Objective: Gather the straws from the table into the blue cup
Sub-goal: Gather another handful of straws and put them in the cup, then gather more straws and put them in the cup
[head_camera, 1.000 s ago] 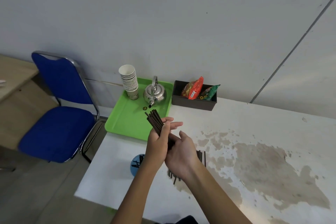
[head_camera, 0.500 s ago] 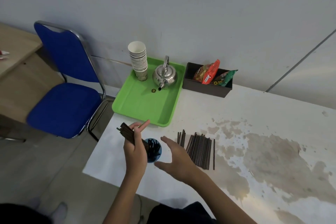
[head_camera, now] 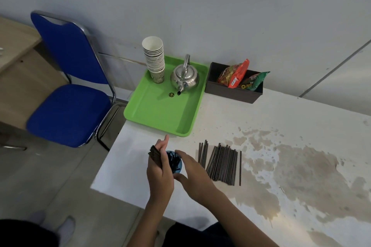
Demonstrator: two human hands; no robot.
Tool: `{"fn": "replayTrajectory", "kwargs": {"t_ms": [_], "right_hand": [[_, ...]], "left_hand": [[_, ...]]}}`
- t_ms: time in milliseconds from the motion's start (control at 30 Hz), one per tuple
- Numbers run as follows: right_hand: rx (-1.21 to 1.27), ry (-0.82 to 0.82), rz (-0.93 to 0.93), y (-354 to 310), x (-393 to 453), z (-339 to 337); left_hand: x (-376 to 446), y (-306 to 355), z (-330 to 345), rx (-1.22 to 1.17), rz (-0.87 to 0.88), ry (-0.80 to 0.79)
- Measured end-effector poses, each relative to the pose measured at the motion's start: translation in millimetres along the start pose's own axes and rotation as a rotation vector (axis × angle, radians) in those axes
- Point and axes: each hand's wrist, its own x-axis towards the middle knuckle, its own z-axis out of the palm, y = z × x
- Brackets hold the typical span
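Observation:
The blue cup [head_camera: 178, 166] stands near the table's front left edge with several dark straws inside it. My left hand [head_camera: 159, 174] is closed around a bundle of dark straws [head_camera: 155, 156], held tilted just left of the cup's rim. My right hand [head_camera: 192, 172] curls around the cup's right side, thumb at its near wall; whether it touches the cup is unclear. A row of several more dark straws [head_camera: 220, 161] lies flat on the table to the right of the cup.
A green tray [head_camera: 160, 114] behind the cup carries a stack of paper cups [head_camera: 154, 58] and a steel kettle [head_camera: 185, 78]. A dark box of snack packets [head_camera: 232, 89] stands by the wall. A blue chair [head_camera: 68, 90] is left of the stained white table [head_camera: 281, 136].
My left hand has carried the straw bundle down to the cup's rim. My right hand has moved in from open above the table to the cup's side. The view has tilted downward.

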Motion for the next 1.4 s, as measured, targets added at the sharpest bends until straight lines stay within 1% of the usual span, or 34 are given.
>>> {"fn": "replayTrajectory", "kwargs": {"t_ms": [133, 200, 533, 600, 667, 800, 833, 967, 1033, 1100, 1167, 1233, 1267, 1333, 1400], "right_hand": [[0.007, 0.011, -0.002, 2, 0, 2], [-0.002, 0.013, -0.001, 3, 0, 3], [-0.005, 0.04, 0.006, 8, -3, 6], [-0.003, 0.039, 0.002, 8, -4, 6], [-0.007, 0.043, -0.001, 8, -4, 5], [-0.016, 0.049, -0.002, 7, -5, 5], [-0.011, 0.052, -0.005, 7, -5, 5], [-0.014, 0.057, -0.024, 8, -4, 6], [-0.065, 0.069, -0.034, 8, -5, 5], [-0.097, 0.071, -0.064, 4, -6, 3], [-0.139, 0.063, -0.114, -2, -7, 0], [-0.258, 0.063, -0.19, -6, -9, -1], [-0.346, 0.084, -0.242, -4, -10, 1], [-0.524, 0.085, -0.297, 1, -11, 4], [-0.614, 0.056, -0.312, 6, -11, 7]], "left_hand": [[-2, -10, -2, 0.117, 0.094, -0.004], [-2, -8, -5, 0.164, 0.113, -0.003], [0, -13, -22, 0.48, -0.006, -0.128], [-2, -10, -26, 0.47, -0.03, -0.138], [-2, -6, -28, 0.401, -0.059, -0.166], [-1, -4, -25, 0.128, -0.2, -0.19], [-1, -4, -25, 0.094, -0.228, -0.194], [0, -9, -27, 0.107, -0.265, -0.214], [-2, -7, -28, 0.111, -0.232, -0.2], [-3, 0, -32, 0.182, -0.161, -0.171], [-2, 3, -36, 0.29, -0.009, -0.162], [-2, 0, -41, 0.437, 0.156, -0.194], [-1, -4, -42, 0.513, 0.194, -0.216], [2, -10, -44, 0.655, 0.209, -0.254], [1, -13, -44, 0.717, 0.189, -0.289]]}}
